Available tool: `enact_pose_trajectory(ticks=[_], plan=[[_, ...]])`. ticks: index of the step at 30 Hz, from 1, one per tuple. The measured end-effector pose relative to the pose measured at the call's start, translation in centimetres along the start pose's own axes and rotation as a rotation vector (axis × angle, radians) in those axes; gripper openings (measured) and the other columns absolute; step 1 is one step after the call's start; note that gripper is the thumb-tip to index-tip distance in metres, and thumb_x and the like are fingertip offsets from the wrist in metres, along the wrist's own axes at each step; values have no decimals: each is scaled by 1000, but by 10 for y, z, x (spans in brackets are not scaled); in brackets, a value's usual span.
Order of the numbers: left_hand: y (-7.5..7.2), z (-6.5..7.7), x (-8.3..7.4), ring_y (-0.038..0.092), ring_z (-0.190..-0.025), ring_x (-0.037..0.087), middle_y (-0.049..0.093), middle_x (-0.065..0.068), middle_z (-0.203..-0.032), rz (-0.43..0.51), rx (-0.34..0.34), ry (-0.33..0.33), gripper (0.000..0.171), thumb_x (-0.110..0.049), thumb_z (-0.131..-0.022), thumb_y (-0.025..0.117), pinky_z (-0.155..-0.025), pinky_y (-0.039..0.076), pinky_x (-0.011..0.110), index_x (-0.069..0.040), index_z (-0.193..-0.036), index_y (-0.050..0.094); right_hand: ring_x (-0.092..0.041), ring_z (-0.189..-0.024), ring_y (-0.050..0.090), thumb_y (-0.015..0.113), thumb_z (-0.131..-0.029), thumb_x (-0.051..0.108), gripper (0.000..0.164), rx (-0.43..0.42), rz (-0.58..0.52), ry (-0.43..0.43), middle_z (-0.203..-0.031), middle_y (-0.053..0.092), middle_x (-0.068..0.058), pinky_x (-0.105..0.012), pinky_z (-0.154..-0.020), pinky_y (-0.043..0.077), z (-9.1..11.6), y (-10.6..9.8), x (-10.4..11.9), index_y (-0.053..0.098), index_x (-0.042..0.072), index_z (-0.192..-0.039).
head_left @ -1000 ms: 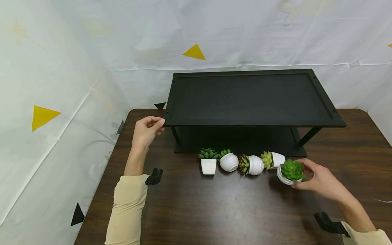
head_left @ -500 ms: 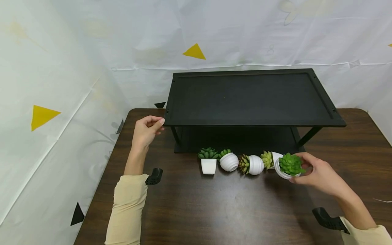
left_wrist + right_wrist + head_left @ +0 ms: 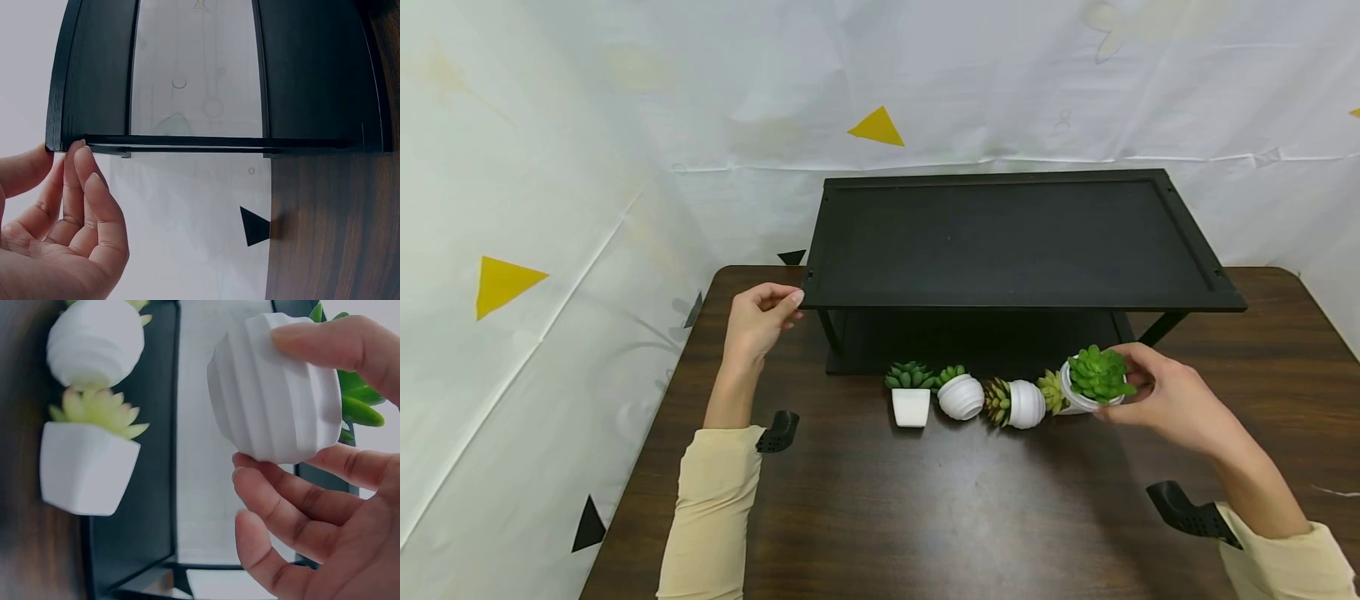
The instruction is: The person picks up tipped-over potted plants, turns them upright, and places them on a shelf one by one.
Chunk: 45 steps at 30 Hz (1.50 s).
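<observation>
A white sheet (image 3: 737, 100) covers the walls behind and to the left. In front of it spreads the dark brown wooden surface (image 3: 925, 517), and on that stands a black two-level shelf (image 3: 1015, 242). Two arms in pale yellow sleeves (image 3: 715, 508) reach in. Of the two hands, the left hand (image 3: 756, 323) pinches the near left corner of the shelf's top board between thumb and fingers, while the right hand (image 3: 1180, 404) grasps a green plant (image 3: 1099, 375) by its ribbed white pot, up off the surface at the shelf's right front. Smaller in view, four more potted plants line the shelf's lower front edge: from the left, a dark green plant (image 3: 912, 408), a round-potted plant (image 3: 961, 397), a brown-tipped plant (image 3: 1027, 404) and a yellow-green plant (image 3: 1054, 392), the last partly hidden behind the held pot.
</observation>
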<state>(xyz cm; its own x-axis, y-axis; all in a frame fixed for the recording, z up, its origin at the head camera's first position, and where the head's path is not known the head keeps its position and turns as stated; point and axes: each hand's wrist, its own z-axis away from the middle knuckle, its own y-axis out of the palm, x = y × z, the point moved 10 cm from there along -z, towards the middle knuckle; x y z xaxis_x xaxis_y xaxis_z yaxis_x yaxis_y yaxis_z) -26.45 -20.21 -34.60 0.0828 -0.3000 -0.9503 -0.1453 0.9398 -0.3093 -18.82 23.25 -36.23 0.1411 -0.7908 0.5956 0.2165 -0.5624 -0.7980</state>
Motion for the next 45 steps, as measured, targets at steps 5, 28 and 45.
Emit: enact_pose_trajectory(ticks=[5,28,45], plan=[[0,0,-1,58,-64,8,59,4,-81,-7,-3,5,22,-13,-89,60,-61,47,20,5,-101,63,-23,-78,56,78,-71,25,70,-3,7,9,-93,58,-14,-34,-60,44,-6,-4,11,44,-4,-124],[0,0,-3,57,-63,7,59,3,-80,-6,-3,31,22,-11,-89,60,-61,46,20,6,-101,63,-28,-86,55,76,-72,29,74,55,6,-9,-101,53,-18,-41,-70,44,-38,-7,63,40,-2,-129],[0,-1,-2,58,-66,9,59,5,-81,-16,-1,19,22,-13,-89,60,-66,48,26,5,-101,63,-18,-77,56,79,-69,23,67,46,-29,-72,-91,58,-9,-34,-67,43,-48,-19,90,47,1,-123]])
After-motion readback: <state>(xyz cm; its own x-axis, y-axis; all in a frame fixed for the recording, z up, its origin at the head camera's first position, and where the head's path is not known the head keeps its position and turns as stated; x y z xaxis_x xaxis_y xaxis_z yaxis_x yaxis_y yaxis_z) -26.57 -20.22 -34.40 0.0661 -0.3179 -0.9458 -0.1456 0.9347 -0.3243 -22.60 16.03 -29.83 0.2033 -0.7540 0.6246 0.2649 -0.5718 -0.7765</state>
